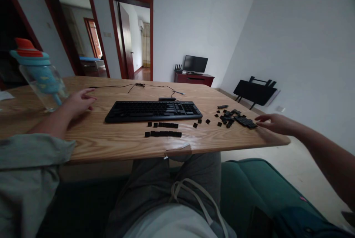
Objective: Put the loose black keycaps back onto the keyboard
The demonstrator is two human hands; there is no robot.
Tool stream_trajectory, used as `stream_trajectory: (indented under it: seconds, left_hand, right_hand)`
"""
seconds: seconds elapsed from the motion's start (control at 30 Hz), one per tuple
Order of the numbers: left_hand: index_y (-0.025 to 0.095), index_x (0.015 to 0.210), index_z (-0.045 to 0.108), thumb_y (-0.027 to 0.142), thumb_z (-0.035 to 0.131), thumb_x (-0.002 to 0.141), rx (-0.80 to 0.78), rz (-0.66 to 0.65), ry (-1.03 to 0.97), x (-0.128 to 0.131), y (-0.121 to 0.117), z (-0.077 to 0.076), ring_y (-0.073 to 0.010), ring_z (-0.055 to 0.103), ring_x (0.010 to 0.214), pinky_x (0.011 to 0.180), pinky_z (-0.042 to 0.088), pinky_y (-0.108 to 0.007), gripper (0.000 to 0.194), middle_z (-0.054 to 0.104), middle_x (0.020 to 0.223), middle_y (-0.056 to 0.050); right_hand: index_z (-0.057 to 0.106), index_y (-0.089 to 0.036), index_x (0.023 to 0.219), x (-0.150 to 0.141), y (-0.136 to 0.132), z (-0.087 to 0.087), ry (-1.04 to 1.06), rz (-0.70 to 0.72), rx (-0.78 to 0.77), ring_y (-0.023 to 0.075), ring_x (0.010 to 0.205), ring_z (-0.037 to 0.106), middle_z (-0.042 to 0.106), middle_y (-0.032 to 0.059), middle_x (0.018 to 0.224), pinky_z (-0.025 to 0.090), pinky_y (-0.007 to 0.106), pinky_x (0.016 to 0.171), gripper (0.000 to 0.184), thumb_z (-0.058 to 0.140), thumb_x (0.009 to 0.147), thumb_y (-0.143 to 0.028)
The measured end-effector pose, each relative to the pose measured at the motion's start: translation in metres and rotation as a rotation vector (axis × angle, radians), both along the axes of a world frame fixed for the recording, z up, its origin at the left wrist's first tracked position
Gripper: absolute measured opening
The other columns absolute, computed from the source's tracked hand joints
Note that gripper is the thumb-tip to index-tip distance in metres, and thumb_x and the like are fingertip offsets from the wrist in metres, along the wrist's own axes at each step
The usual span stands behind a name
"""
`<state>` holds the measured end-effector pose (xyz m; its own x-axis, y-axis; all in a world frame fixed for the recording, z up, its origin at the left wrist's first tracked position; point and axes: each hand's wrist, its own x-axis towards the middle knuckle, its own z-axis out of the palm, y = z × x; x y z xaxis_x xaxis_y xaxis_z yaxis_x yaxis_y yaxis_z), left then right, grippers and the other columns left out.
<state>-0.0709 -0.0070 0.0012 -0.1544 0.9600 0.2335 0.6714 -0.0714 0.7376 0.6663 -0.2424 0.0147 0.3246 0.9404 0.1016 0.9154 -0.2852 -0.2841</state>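
A black keyboard (154, 111) lies in the middle of the wooden table (116, 145). Loose black keycaps (227, 116) are heaped to its right, and two short rows of keycaps (165, 134) sit in front of it. My right hand (273, 123) is at the right end of the heap, its fingers loosely bent and partly spread by a block of keycaps (245, 121); whether they touch it I cannot tell. Left of the keyboard, my left hand (79, 103) hovers over or rests on the table with fingers apart and nothing in them.
A clear bottle (44, 79) with a blue and red lid stands beside my left forearm. Behind the keyboard runs a black cable (140, 84). The table's front edge has a torn strip (179, 151). Farther off are a monitor (195, 64) and a folded black table (255, 91).
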Motion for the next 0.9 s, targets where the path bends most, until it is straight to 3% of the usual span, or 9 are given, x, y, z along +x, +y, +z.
stream_trajectory:
  seconds: [0.07,0.17,0.33,0.53,0.67,0.8,0.9]
  left_hand:
    - [0.024,0.152,0.041,0.025,0.062,0.077,-0.001,0.033,-0.072,0.003,-0.003,0.001,-0.01,0.057,0.058,0.055,0.046,-0.022,0.078,0.068,0.111,-0.006]
    - [0.027,0.145,0.049,0.026,0.066,0.071,0.001,0.062,-0.093,0.001,0.0,-0.002,-0.0098,0.058,0.056,0.055,0.046,-0.023,0.076,0.068,0.117,-0.007]
    - [0.031,0.14,0.052,0.032,0.064,0.072,-0.008,0.084,-0.02,-0.007,0.008,-0.007,-0.0133,0.058,0.062,0.053,0.044,-0.023,0.07,0.067,0.12,-0.009]
    - [0.023,0.122,0.061,0.032,0.06,0.075,0.012,0.066,-0.005,0.0,0.0,0.0,-0.0129,0.054,0.063,0.058,0.047,-0.023,0.048,0.065,0.096,-0.004]
    - [0.024,0.109,0.063,0.032,0.061,0.073,0.024,0.071,0.016,0.0,0.001,0.001,-0.0138,0.053,0.061,0.059,0.047,-0.025,0.037,0.061,0.083,0.0]
    - [0.025,0.116,0.062,0.034,0.06,0.077,0.004,0.057,0.09,-0.017,0.019,-0.009,-0.0164,0.058,0.07,0.063,0.05,-0.026,0.041,0.065,0.094,-0.003]
    - [0.025,0.131,0.056,0.036,0.056,0.083,-0.034,0.069,0.258,-0.031,0.035,-0.016,-0.0166,0.06,0.08,0.066,0.05,-0.024,0.049,0.067,0.11,-0.006]
  right_hand:
    - [0.078,-0.022,0.095,0.002,-0.004,-0.02,0.044,-0.003,-0.05,0.0319,0.089,0.069,0.075,0.0181,0.107,0.049,0.042,0.079,0.023,0.068,0.079,-0.036]
    - [0.076,-0.022,0.103,-0.007,-0.005,-0.032,0.003,0.01,0.023,0.0316,0.079,0.067,0.074,0.0159,0.103,0.048,0.043,0.072,0.032,0.068,0.075,-0.036]
    - [0.075,-0.02,0.105,-0.014,-0.003,-0.025,-0.03,0.106,0.125,0.0264,0.071,0.063,0.072,0.0135,0.092,0.046,0.039,0.067,0.036,0.068,0.074,-0.036]
    - [0.078,-0.019,0.094,-0.018,-0.006,-0.02,-0.053,0.112,0.086,0.0288,0.082,0.066,0.074,0.0152,0.097,0.047,0.04,0.076,0.025,0.069,0.076,-0.032]
    - [0.077,-0.021,0.087,-0.02,-0.006,-0.022,-0.03,0.138,0.122,0.0285,0.08,0.065,0.076,0.0146,0.095,0.046,0.04,0.073,0.019,0.071,0.077,-0.037]
    - [0.075,-0.022,0.09,-0.017,-0.002,-0.027,-0.023,0.124,0.112,0.0274,0.084,0.067,0.077,0.0114,0.099,0.048,0.038,0.077,0.019,0.069,0.075,-0.032]
    - [0.074,-0.022,0.091,-0.015,0.002,-0.028,-0.034,0.106,0.103,0.0258,0.081,0.067,0.077,0.0094,0.095,0.049,0.038,0.077,0.021,0.068,0.073,-0.031]
